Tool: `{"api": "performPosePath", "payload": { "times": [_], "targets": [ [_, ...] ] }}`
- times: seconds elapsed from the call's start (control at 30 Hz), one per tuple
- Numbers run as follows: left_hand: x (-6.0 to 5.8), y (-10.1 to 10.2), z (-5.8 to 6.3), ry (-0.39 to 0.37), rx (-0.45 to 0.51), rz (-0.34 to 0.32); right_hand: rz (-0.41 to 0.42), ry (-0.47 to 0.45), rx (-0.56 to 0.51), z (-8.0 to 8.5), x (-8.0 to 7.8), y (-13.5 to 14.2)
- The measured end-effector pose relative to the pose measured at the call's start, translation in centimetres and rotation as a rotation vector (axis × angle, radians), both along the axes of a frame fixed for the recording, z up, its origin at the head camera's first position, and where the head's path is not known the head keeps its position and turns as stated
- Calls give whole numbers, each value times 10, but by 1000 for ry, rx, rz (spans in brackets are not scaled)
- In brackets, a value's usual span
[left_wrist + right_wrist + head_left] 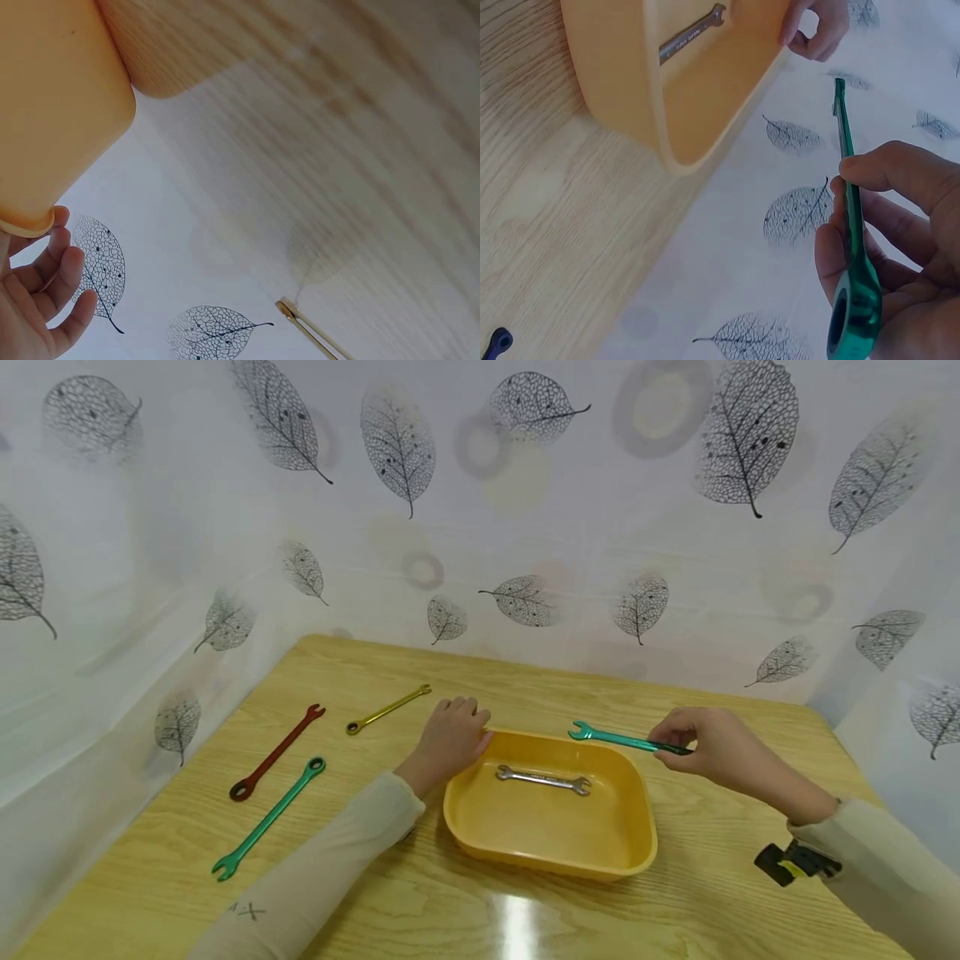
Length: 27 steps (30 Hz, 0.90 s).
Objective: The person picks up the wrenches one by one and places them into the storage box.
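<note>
My left hand (452, 739) grips the far left corner of a yellow plastic basin (551, 860), thumb over the rim. In the left wrist view its fingers (64, 274) curl at the basin's lip. A silver open-ended wrench (543, 778) lies inside, toward the back. My right hand (708, 747) pinches a teal-green combination wrench (615, 738) near its ring end, between thumb and fingers. The wrench's open jaw points left, over the basin's far right rim. The right wrist view shows the ring end (855, 319) close to the palm.
Left of the basin on the wooden table (360, 893) lie a red wrench (277, 753), a green wrench (270, 817) and a gold wrench (390, 708). A dark ring end (498, 343) shows in the right wrist view's corner. Leaf-printed cloth (525, 677) hangs behind.
</note>
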State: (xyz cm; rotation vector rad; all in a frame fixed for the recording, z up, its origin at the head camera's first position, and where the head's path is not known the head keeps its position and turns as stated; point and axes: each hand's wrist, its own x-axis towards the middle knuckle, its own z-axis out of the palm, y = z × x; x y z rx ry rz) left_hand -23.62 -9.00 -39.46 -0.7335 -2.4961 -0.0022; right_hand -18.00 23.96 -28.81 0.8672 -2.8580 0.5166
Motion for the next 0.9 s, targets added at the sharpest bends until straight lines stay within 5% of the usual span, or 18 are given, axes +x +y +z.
{"api": "performPosePath", "payload": {
  "times": [0.67,0.9],
  "targets": [
    [-4,0,-4,-21,-5,10,112,-168,-18,-11,-18,-52],
    [-3,0,-2,-2,-14,10,176,-143,-26,-16,-24,-65]
  ]
}}
